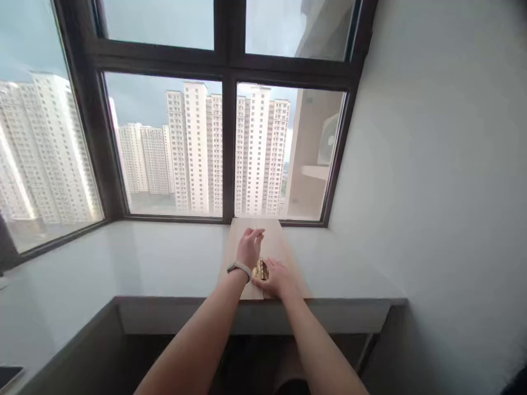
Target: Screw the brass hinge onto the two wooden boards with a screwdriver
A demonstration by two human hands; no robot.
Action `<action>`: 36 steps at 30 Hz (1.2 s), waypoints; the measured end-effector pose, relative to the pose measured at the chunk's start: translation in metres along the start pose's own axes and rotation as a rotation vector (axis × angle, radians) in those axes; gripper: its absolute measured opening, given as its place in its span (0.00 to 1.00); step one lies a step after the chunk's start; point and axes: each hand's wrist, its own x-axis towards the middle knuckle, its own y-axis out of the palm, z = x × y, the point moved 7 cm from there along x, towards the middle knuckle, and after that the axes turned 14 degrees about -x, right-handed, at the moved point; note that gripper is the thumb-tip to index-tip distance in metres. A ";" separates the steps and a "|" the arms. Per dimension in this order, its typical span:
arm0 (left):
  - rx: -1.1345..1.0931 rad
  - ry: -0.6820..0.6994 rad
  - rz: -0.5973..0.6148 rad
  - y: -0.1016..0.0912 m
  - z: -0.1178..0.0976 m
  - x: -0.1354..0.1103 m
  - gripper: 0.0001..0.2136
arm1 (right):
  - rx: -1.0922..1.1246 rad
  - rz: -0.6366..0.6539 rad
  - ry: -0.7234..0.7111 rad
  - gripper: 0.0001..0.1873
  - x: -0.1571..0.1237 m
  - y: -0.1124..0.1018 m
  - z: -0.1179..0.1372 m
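Two pale wooden boards [289, 262] lie side by side on the white sill, a thin seam between them. Near their front end sits a gold-coloured hinge [261, 269] across the seam, its knuckle standing up in the middle. My right hand [275, 276] presses on the hinge from the right, thumb at its near edge and fingers along its far side. Farther up the boards, my left hand [249, 245] is raised with thumb and forefinger pinched together. A tiny gold-coloured bit shows at those fingertips, too small to name. A watch with a light band [240, 269] is on my left wrist.
Dark-framed windows [229, 148] rise behind the white sill [177, 258], with tall buildings outside. A white wall [436, 164] stands on the right. The sill's front edge [164, 299] drops to a dark recess. A dark-topped object [9, 375] shows at the lower left.
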 end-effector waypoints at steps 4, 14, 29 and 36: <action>-0.054 0.050 0.036 0.004 -0.003 0.000 0.14 | -0.007 -0.007 0.010 0.48 0.001 0.002 -0.001; -0.044 0.059 -0.014 0.000 -0.005 0.001 0.14 | 0.005 0.001 0.016 0.49 0.001 0.001 0.000; -0.055 0.047 0.004 -0.004 0.006 -0.001 0.17 | -0.001 0.000 0.023 0.51 0.003 0.008 -0.005; 0.018 0.032 0.001 -0.005 -0.005 0.001 0.14 | -0.006 0.006 0.030 0.52 0.003 0.007 -0.004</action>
